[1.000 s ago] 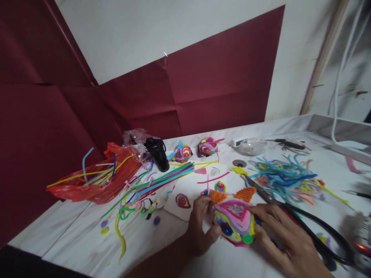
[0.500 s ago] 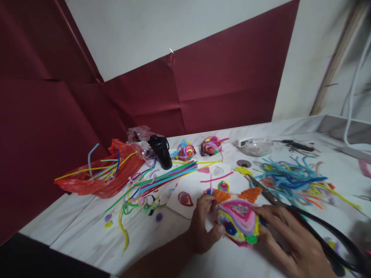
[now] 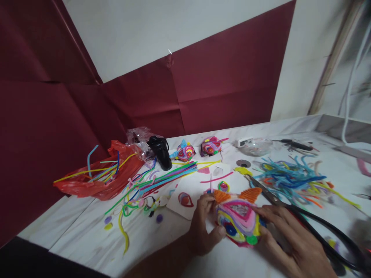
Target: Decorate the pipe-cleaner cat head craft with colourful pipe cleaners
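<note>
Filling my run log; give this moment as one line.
left hand: on craft's side | right hand: on opposite side | colorful craft: between hands | scissors: beside right hand

we see a craft piece [image 3: 239, 222] banded in pink, lilac, yellow and white, its pointed ears [image 3: 251, 195] ribbed orange, with a blue spot and a green one. the worktop [image 3: 95, 239] is white with grey veining, the bag [image 3: 98, 181] red, the wall sheet [image 3: 226, 73] plain maroon, the bottle [image 3: 161, 154] black.

Left hand [image 3: 204, 227] and right hand [image 3: 292, 239] gripping colourful mask [image 3: 239, 222]; scissors [image 3: 275, 200] beside right hand.
</note>
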Demonstrator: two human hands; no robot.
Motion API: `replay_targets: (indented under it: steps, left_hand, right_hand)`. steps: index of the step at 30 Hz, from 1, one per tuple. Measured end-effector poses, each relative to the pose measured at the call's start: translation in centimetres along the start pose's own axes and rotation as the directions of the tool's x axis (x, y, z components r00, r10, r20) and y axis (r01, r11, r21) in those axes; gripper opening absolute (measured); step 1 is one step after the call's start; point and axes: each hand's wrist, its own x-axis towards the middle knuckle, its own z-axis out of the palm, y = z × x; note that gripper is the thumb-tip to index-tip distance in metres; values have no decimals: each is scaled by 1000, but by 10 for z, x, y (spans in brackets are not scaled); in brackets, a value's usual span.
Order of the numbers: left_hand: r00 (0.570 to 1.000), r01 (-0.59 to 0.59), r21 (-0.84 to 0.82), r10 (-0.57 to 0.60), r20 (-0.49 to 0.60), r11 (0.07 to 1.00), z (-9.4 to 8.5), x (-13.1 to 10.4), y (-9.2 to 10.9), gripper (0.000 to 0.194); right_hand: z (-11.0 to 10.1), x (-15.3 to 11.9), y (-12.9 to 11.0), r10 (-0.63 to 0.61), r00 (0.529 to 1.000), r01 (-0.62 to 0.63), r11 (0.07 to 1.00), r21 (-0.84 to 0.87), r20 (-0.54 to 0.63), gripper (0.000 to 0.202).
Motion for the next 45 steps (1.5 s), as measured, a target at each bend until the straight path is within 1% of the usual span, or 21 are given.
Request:
replay_targets:
  steps: [6,9,12,14,17,18,20,22,25,28,32,39,43,45]
  left_hand:
    - [1000,0,-33,-1,-21,999,0,0,0,60]
    - [999,29,-110,-34,-40,994,0,2,-1,59]
    - [993,55,-206,-75,-91,977,1,4,-2,56]
    - [985,82,-242,-116,-128,967,0,6,-2,54]
    - [973,134,-272,-179,-145,953,-1,10,-2,53]
    - [966,157,-283,-207,-156,946,-1,12,-2,55]
    - [940,192,-302,-263,-215,934,-1,17,-3,61]
    - [920,208,-309,-293,-260,928,0,21,-3,64]
    - [915,217,-316,-306,-264,924,-1,25,1,58]
    - [927,203,-334,-290,-237,920,-2,24,8,53]
    - [934,200,-334,-282,-219,921,-4,24,11,53]
    - [909,241,-340,-334,-250,909,-5,28,12,47]
    - [890,267,-330,-363,-276,905,-5,31,12,47]
    - [890,267,-309,-356,-286,913,-5,32,11,45]
  right_hand:
    - [1,-1,0,11,1000,-11,1000,17,-15,28]
    - [1,-2,1,31,1000,-31,999,42,-1,28]
    - [-1,-3,2,41,999,-43,997,69,20,30]
    - [-2,-2,1,51,998,-53,995,90,28,30]
    - [-3,-1,-2,92,996,-93,988,125,15,28]
    - [-3,0,-4,115,993,-114,985,132,4,27]
    - [-3,1,-5,156,987,-152,979,135,-25,25]
    - [-3,2,-5,189,981,-182,973,139,-44,24]
    - [-2,1,-4,239,970,-230,960,159,-46,23]
    - [0,-1,-2,310,951,-303,934,188,-10,25]
    - [5,-4,1,398,915,-402,882,246,68,32]
    - [10,-7,2,518,826,-563,753,342,220,42]
    - [12,-10,4,546,791,-611,716,337,274,46]
    - [13,-10,4,559,777,-630,700,336,290,48]
